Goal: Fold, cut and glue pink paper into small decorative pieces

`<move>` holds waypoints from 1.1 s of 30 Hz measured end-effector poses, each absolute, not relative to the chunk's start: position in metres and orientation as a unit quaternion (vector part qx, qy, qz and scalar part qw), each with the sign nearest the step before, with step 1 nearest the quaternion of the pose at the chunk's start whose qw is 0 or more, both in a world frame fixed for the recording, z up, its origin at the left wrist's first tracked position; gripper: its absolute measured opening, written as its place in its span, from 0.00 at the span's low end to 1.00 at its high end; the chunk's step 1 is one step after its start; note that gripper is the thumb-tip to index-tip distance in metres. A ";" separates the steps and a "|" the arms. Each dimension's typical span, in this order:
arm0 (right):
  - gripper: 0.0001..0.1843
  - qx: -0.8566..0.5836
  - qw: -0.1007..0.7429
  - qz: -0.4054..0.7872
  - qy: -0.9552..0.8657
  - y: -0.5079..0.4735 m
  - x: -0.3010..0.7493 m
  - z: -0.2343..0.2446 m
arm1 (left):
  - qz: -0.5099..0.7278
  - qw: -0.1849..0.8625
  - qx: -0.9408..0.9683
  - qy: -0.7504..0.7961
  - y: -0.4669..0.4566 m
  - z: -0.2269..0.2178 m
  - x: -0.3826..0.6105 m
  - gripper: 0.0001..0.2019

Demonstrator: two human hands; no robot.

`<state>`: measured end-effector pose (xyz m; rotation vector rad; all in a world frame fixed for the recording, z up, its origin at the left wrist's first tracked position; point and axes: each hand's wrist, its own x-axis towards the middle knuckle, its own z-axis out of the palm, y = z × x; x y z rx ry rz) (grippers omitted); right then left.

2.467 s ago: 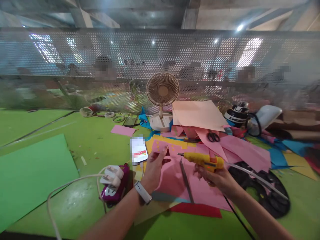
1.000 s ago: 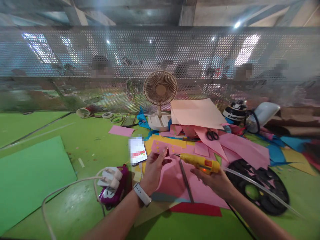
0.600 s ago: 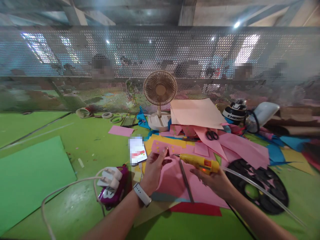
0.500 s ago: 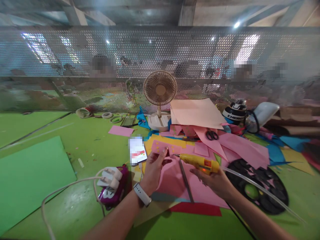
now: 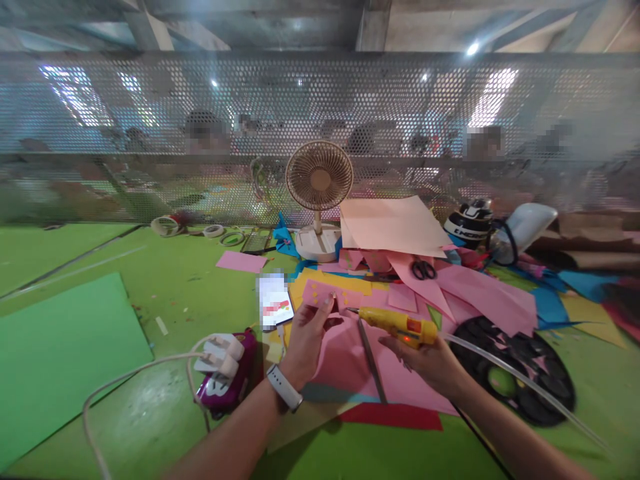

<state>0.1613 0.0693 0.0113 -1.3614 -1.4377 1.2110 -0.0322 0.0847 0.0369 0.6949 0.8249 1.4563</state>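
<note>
Yellow glue gun (image 5: 397, 325), orange-marked body

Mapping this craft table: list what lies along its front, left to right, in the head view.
Dark green paper sheet, purple power strip with white plugs, left hand holding a pink paper piece, yellow glue gun in the right hand, black round tray.

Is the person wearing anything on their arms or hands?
Both forearms are bare, with no sleeves in view. Neither the left hand nor the right hand wears a glove. A white watch strap goes round the left wrist.
</note>
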 end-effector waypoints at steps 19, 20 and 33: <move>0.13 -0.529 0.407 0.474 -0.574 0.068 0.161 0.013 | 0.638 0.615 0.295 0.357 0.084 0.040 -0.031 0.07; 0.13 -0.530 0.407 0.473 -0.574 0.068 0.161 0.012 | 0.636 0.616 0.297 0.358 0.084 0.040 -0.031 0.07; 0.15 -0.521 0.409 0.474 -0.581 0.068 0.160 0.013 | 0.630 0.616 0.304 0.362 0.084 0.040 -0.031 0.08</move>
